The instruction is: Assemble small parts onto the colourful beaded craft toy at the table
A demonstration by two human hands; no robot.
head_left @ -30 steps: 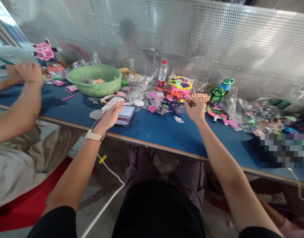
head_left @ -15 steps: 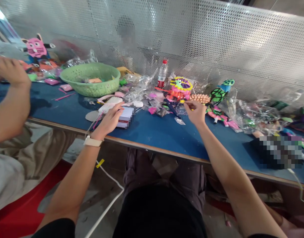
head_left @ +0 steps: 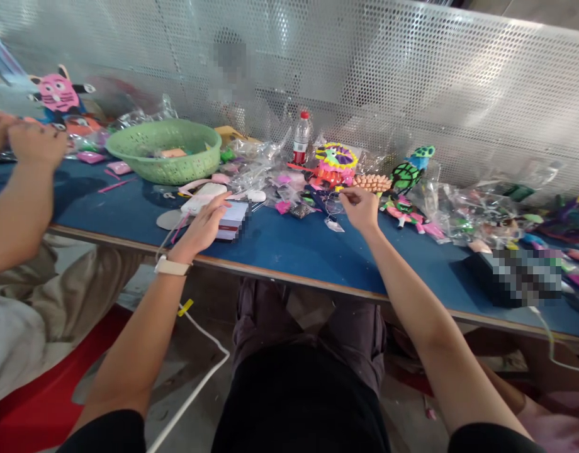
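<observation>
My left hand (head_left: 203, 225) lies palm down on a small white box (head_left: 231, 220) near the front edge of the blue table (head_left: 299, 248), fingers stretched over it. A pale watch sits on that wrist. My right hand (head_left: 362, 207) is closed in a pinch at the edge of a heap of small bright foam pieces in clear bags (head_left: 313, 189); what it pinches is too small to name. Just behind it stand a round yellow and purple foam toy (head_left: 337, 157) and a green turtle-like foam figure (head_left: 407, 175).
A green perforated basket (head_left: 164, 150) stands at the back left, a small water bottle (head_left: 299, 137) at the back centre. A perforated metal screen (head_left: 412, 82) closes the far side. Another person's forearms and hands (head_left: 22, 145) work at the left. More bags and toys lie at the right.
The view has shifted a little, so the table contents sit further left in frame. My right hand has stayed pinched by the heap; my left hand stays on the white box.
</observation>
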